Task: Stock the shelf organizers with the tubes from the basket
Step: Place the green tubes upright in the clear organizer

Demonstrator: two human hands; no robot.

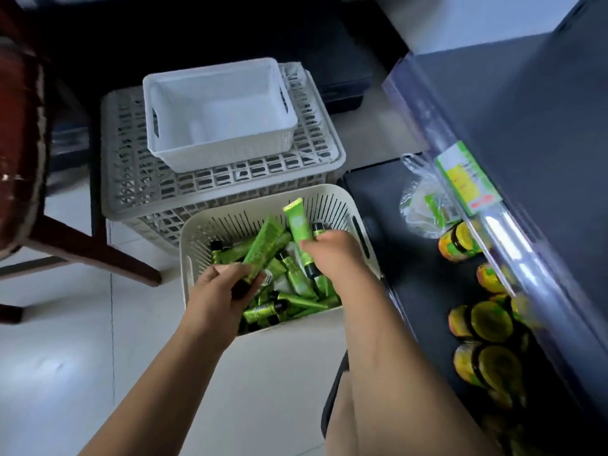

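A cream slotted basket stands on the floor, holding several green tubes with black caps. Over its left side, my left hand is shut on a green tube that points up and to the right. My right hand is over the right side, shut on another green tube that stands nearly upright with its flat end up. A second small tube shows by the fingers; whether it is held is unclear.
Behind the basket, a white bin sits on a grey slatted crate. To the right, a dark shelf carries yellow-lidded jars and a plastic bag, under an upper shelf edge with a price label. A wooden chair is at left.
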